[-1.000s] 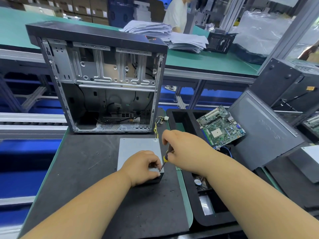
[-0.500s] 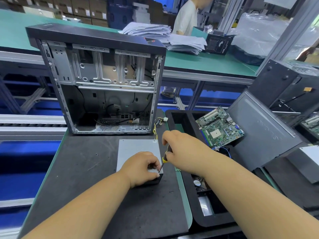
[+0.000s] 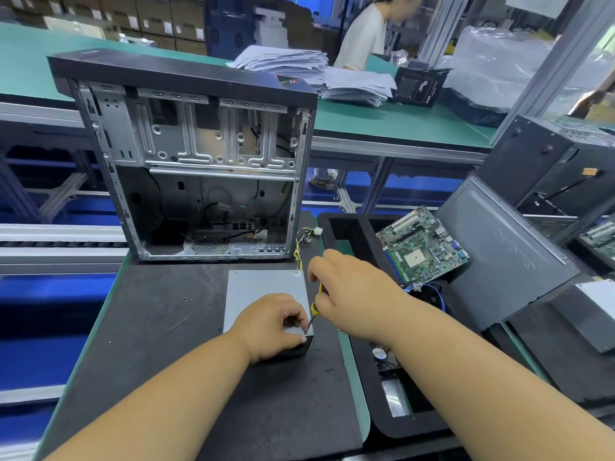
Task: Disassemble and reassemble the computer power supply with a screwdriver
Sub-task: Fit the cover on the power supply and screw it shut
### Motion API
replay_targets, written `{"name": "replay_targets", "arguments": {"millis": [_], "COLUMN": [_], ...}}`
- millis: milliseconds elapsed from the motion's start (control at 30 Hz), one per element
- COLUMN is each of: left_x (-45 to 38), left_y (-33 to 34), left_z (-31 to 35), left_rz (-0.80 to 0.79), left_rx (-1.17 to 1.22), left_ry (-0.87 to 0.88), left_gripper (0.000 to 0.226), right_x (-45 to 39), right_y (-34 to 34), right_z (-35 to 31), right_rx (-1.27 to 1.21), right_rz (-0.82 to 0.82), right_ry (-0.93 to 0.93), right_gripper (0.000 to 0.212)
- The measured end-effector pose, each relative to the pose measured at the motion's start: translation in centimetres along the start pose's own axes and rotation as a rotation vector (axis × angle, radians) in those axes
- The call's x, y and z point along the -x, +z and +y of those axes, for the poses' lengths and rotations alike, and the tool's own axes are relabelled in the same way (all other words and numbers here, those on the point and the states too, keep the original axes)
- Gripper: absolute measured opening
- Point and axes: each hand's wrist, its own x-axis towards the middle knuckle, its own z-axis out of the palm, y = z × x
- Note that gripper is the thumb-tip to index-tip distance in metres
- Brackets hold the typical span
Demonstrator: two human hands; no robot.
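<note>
Lay flat on the black mat (image 3: 159,327): power supply (image 3: 263,287), judged rigid, heavy, sharp-edged. Steadied at near corner by left hand (image 3: 273,324), fingers curled; screwdriver (image 3: 312,314) gripped by right hand (image 3: 352,291), tip at corner.

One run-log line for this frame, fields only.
left hand steadies power supply near corner | right hand holds screwdriver, tip at that corner | open case behind | phase: working corner screw
</note>
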Motion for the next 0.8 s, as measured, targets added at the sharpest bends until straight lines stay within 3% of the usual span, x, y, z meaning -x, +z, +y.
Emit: {"name": "replay_targets", "arguments": {"millis": [100,233,433,567,667,800], "left_x": [0.0,-0.1,0.0,-0.1,-0.1,-0.1], "left_y": [0.0,0.0,0.1,0.1,0.1,0.2], "left_z": [0.0,0.0,-0.2,-0.2,-0.2,-0.4], "left_rz": [0.001,-0.007,0.004,0.001,-0.006,0.005], "left_rx": [0.001,-0.002,-0.024,-0.001,0.008,0.000], "left_ry": [-0.003,-0.016,-0.012,0.001,0.011,0.008], "left_gripper": [0.023,0.024,0.031,0.027,0.025,0.028], "right_x": [0.0,-0.1,0.3,0.1,0.2,0.4], "right_y": [-0.3,0.6,0.6,0.1,0.7,1.0], "right_z": [0.3,0.1,-0.4,0.1,0.2,0.1], "right_rx": [0.035,0.207,-0.082,-0.013,0.147,-0.034], "right_rz": [0.019,0.045,0.023,0.021,0.033,0.059], "right_ry": [-0.033,0.093,0.026,0.021,0.084,0.075], "right_gripper": [0.026,0.035,0.031,0.023,0.028,0.024]}}
